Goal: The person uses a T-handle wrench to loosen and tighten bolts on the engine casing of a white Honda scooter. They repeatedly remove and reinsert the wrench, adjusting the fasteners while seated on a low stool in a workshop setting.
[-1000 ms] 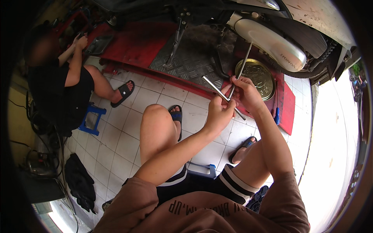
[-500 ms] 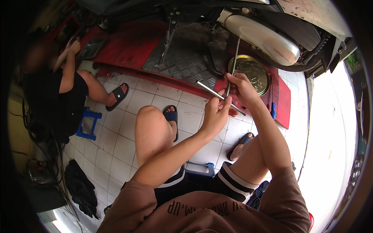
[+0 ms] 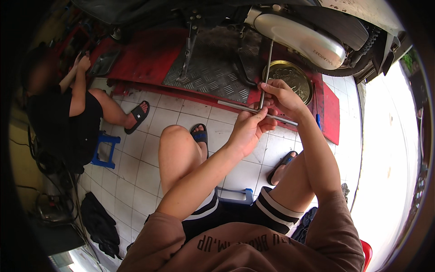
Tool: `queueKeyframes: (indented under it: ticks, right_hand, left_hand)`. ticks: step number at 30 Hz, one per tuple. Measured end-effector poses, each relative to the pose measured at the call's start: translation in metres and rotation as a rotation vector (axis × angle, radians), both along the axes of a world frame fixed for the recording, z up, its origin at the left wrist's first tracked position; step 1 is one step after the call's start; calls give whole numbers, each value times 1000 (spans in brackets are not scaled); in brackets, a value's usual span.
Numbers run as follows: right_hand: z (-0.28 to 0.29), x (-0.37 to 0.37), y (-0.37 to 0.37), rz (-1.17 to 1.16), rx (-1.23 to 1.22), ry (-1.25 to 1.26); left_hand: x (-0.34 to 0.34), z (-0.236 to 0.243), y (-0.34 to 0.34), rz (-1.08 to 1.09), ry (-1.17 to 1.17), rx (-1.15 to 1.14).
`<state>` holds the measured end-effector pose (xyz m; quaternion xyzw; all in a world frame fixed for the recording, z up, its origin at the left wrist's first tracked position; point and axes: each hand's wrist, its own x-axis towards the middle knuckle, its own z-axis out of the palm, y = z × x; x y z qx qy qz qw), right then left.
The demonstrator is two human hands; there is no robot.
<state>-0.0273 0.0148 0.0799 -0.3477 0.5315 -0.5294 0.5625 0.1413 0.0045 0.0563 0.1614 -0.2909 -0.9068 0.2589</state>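
Red metal platform (image 3: 141,65): dark tread plate (image 3: 204,86) in its middle
Near its right end: round gold-coloured pan (image 3: 286,64); slim tool with blue handle (image 3: 318,121)
Near its left end: rectangular dark metal tray (image 3: 106,62)
White tiled floor (image 3: 140,181): blue plastic stool (image 3: 114,149); crumpled black cloth (image 3: 97,222)

Silver T-handle wrench (image 3: 268,68) in left hand (image 3: 246,131) and right hand (image 3: 284,97), crossbar (image 3: 231,105) tilted

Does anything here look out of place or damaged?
Perhaps one thing: a crumpled black cloth lies on the tiled floor at lower left, as if dropped. The held metal T-handle shows no obvious damage.
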Motion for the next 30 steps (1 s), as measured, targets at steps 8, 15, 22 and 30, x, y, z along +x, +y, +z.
queueKeyframes:
  ticks: [8,15,22,30]
  right_hand:
    - [-9,-7,-1,33,5,52]
    - [-4,-7,0,69,7,-109]
    - [-5,-3,0,58,-18,-210]
    - [-4,1,1,43,-9,-308]
  left_hand:
    - [-5,-4,3,34,-95,-87]
    - [-6,-2,0,32,14,248]
    - [-2,-6,-7,11,11,226]
    - [3,6,-4,24,-160,24]
